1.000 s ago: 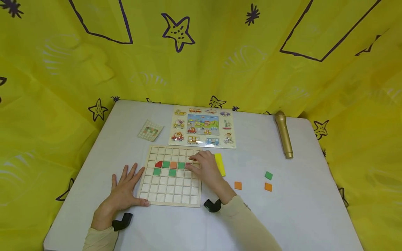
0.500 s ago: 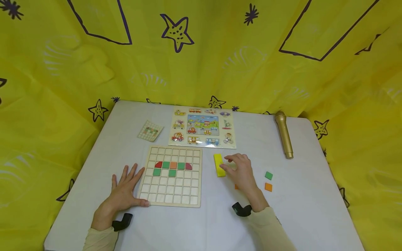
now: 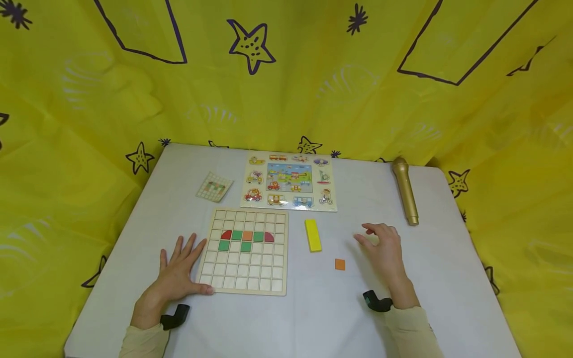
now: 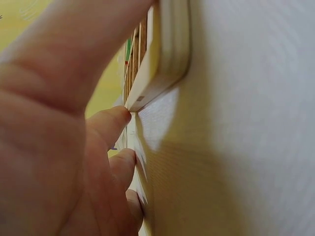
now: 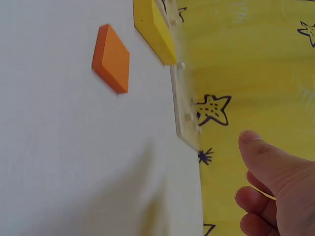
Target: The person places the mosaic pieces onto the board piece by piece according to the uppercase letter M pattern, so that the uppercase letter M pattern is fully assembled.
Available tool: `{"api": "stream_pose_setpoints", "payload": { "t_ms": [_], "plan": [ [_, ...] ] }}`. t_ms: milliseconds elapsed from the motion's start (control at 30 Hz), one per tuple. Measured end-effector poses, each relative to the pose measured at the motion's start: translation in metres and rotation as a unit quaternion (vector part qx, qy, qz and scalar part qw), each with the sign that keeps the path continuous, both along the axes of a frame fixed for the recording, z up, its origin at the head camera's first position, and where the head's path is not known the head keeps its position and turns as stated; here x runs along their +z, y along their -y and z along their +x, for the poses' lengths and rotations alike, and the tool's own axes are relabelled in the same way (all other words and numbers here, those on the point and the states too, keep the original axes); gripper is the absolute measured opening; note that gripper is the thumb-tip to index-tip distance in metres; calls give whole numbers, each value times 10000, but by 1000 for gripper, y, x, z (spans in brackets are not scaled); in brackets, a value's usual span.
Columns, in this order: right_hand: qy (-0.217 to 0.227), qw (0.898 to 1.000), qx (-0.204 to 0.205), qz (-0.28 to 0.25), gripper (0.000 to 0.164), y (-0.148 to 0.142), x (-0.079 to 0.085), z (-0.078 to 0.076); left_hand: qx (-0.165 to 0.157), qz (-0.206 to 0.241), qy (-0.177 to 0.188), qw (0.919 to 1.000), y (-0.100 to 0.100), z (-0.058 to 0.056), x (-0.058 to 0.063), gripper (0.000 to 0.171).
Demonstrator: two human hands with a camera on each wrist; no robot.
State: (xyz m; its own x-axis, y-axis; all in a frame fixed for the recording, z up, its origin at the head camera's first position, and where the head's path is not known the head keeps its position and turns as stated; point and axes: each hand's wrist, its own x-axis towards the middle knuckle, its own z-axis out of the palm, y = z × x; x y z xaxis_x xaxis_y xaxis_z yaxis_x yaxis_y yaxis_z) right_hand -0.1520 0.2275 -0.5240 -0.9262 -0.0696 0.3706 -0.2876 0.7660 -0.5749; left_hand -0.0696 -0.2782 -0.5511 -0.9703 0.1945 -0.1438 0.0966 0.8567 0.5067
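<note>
A wooden grid board [image 3: 241, 283] lies in front of me in the head view. Set in it are a red rounded piece [image 3: 227, 234], a pinkish-red rounded piece [image 3: 269, 237], an orange square [image 3: 247, 235] and several green squares [image 3: 245, 246]. My left hand [image 3: 176, 276] rests spread on the table, its thumb and a finger touching the board's left side; the left wrist view shows the board's edge [image 4: 170, 44] at the fingers. To the right, my right hand [image 3: 384, 253] hovers above the table, thumb and fingers apart, holding nothing and hiding the spot beneath it.
Between board and right hand lie a yellow block [image 3: 313, 235] and an orange tile [image 3: 340, 264]. Behind the board are a patterned card [image 3: 215, 186] and a vehicle picture puzzle [image 3: 288, 181]. A gold microphone [image 3: 405, 194] lies far right. A yellow curtain [image 3: 286, 99] surrounds the table.
My right hand has let go of the pinkish-red piece on the board and moved right, past the yellow block, over where the green and orange tiles lay. My left hand has stayed put.
</note>
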Motion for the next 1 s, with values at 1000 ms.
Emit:
{"api": "stream_pose_setpoints", "payload": {
  "t_ms": [1000],
  "plan": [
    [1443, 9858, -179, 846, 28, -63, -6, 19, -18, -26, -53, 10000, 1, 0, -1, 131]
  ]
}}
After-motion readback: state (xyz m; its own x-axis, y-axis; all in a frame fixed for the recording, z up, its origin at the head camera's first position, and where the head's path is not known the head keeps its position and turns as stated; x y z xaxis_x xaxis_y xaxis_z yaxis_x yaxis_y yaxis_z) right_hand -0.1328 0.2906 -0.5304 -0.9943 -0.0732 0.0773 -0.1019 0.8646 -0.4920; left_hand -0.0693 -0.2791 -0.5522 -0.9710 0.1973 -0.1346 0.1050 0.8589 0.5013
